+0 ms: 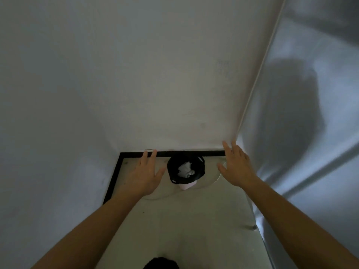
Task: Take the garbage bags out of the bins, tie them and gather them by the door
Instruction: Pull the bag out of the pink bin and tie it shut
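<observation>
Both bare forearms reach forward and down from the bottom of the view. The left hand [144, 174] is spread flat, palm down, fingers straight and slightly apart. The right hand [236, 166] mirrors it, fingers extended, thumb angled inward. The hands are well apart and neither holds anything.

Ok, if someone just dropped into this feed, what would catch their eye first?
The small pink bin on the floor in the corner, lined with a black garbage bag holding crumpled white waste. Both hands are spread open beside it, the left hand on its left and the right hand on its right, neither touching it. A shiny metal panel with a dark shadow fills the right side.
</observation>
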`<act>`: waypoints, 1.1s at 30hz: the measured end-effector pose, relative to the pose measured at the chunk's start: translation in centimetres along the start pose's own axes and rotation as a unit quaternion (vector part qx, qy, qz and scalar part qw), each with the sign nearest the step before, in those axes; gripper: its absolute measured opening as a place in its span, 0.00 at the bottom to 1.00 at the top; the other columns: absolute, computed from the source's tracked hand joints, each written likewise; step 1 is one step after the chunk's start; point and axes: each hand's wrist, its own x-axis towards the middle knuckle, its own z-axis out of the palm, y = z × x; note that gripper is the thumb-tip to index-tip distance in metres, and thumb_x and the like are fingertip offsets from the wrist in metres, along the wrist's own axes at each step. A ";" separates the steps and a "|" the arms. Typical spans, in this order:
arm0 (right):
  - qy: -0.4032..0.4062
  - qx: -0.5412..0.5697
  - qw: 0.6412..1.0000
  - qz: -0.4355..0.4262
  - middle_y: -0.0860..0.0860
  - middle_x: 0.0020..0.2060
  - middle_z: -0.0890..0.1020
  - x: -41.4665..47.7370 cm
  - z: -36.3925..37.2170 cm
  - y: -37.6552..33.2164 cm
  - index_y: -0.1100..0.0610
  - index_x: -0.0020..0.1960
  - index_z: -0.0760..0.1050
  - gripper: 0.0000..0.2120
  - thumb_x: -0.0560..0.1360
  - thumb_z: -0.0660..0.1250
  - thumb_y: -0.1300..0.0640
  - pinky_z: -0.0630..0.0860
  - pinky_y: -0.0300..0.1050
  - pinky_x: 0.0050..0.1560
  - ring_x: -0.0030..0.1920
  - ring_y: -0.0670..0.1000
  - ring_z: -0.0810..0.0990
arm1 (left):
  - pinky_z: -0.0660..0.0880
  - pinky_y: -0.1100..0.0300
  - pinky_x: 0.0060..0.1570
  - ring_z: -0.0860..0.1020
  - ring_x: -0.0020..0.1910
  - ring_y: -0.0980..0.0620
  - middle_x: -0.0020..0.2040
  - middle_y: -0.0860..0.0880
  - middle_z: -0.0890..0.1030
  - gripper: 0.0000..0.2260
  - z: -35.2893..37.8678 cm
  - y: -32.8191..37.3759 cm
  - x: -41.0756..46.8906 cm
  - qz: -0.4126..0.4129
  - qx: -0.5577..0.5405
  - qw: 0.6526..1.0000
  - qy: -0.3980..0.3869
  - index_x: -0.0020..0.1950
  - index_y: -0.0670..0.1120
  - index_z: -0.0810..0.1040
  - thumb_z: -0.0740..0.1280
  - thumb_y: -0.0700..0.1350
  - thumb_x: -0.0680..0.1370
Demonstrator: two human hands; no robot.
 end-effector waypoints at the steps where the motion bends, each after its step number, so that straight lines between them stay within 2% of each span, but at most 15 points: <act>1: -0.010 -0.002 1.000 -0.006 0.62 0.80 0.47 1.8 0.4 0.0 0.54 0.81 0.39 0.40 0.80 0.58 0.40 0.55 0.59 0.76 0.78 0.62 0.53 | 0.58 0.42 0.74 0.53 0.80 0.41 0.83 0.43 0.46 0.35 0.3 -0.4 1.5 -0.005 -0.004 1.000 0.000 0.82 0.53 0.44 0.53 0.65 0.81; 6: -0.042 0.021 0.999 -0.004 0.59 0.80 0.48 9.6 3.0 0.3 0.53 0.81 0.42 0.39 0.80 0.58 0.40 0.61 0.58 0.74 0.78 0.60 0.57 | 0.60 0.42 0.73 0.53 0.79 0.37 0.81 0.41 0.38 0.36 1.9 -2.8 8.6 -0.013 -0.019 1.000 -0.011 0.82 0.52 0.41 0.56 0.62 0.81; 9: -0.061 0.018 0.998 0.001 0.59 0.80 0.48 15.2 5.2 0.3 0.52 0.81 0.43 0.38 0.80 0.57 0.39 0.62 0.58 0.74 0.78 0.61 0.57 | 0.56 0.41 0.75 0.48 0.80 0.38 0.81 0.41 0.37 0.35 2.9 -4.6 14.5 -0.010 -0.012 1.000 -0.017 0.82 0.53 0.40 0.55 0.62 0.82; 15: -0.106 0.026 0.992 0.059 0.58 0.80 0.43 24.3 11.1 0.9 0.46 0.81 0.43 0.37 0.79 0.50 0.33 0.55 0.62 0.76 0.79 0.61 0.49 | 0.45 0.36 0.76 0.40 0.80 0.40 0.82 0.44 0.38 0.32 6.2 -8.5 26.5 -0.057 -0.005 0.996 -0.075 0.81 0.57 0.42 0.49 0.65 0.81; 19: -0.165 0.082 0.973 0.139 0.52 0.80 0.36 29.4 18.6 1.6 0.36 0.78 0.39 0.37 0.74 0.45 0.25 0.42 0.65 0.75 0.79 0.61 0.39 | 0.47 0.35 0.76 0.41 0.80 0.40 0.82 0.44 0.39 0.30 11.4 -11.2 33.5 -0.093 0.007 0.985 -0.146 0.81 0.60 0.43 0.48 0.65 0.82; 22: -0.198 0.120 0.959 0.166 0.51 0.79 0.34 32.1 25.8 2.8 0.32 0.76 0.34 0.38 0.71 0.44 0.21 0.41 0.65 0.75 0.79 0.61 0.38 | 0.48 0.35 0.75 0.43 0.80 0.40 0.82 0.45 0.40 0.28 17.8 -12.9 36.9 -0.129 -0.027 0.974 -0.183 0.80 0.62 0.42 0.48 0.64 0.83; 24: -0.219 0.139 0.950 0.175 0.53 0.80 0.36 33.8 31.4 3.9 0.34 0.76 0.32 0.40 0.71 0.46 0.21 0.46 0.66 0.76 0.79 0.62 0.40 | 0.51 0.36 0.74 0.45 0.80 0.39 0.83 0.45 0.42 0.27 23.4 -14.3 38.6 -0.155 -0.049 0.966 -0.201 0.80 0.62 0.42 0.48 0.62 0.83; 28: -0.232 0.225 0.918 0.227 0.56 0.80 0.40 37.2 43.6 6.7 0.39 0.78 0.34 0.48 0.71 0.58 0.25 0.51 0.64 0.76 0.80 0.61 0.43 | 0.54 0.38 0.74 0.51 0.80 0.35 0.82 0.41 0.44 0.30 36.2 -17.9 40.7 -0.251 -0.115 0.936 -0.220 0.81 0.56 0.40 0.52 0.59 0.84; 30: -0.218 0.275 0.896 0.273 0.54 0.80 0.41 38.6 48.8 8.4 0.42 0.79 0.35 0.53 0.70 0.65 0.28 0.51 0.61 0.75 0.80 0.59 0.45 | 0.51 0.42 0.75 0.50 0.80 0.39 0.82 0.42 0.44 0.35 42.3 -19.5 41.5 -0.324 -0.188 0.904 -0.207 0.81 0.52 0.40 0.54 0.62 0.82; 33: -0.152 0.344 0.869 0.322 0.55 0.80 0.49 41.0 55.5 10.6 0.51 0.81 0.39 0.60 0.66 0.74 0.33 0.53 0.55 0.76 0.79 0.57 0.51 | 0.51 0.45 0.76 0.48 0.81 0.43 0.82 0.44 0.42 0.48 49.8 -21.9 43.1 -0.410 -0.288 0.845 -0.186 0.81 0.48 0.37 0.63 0.67 0.76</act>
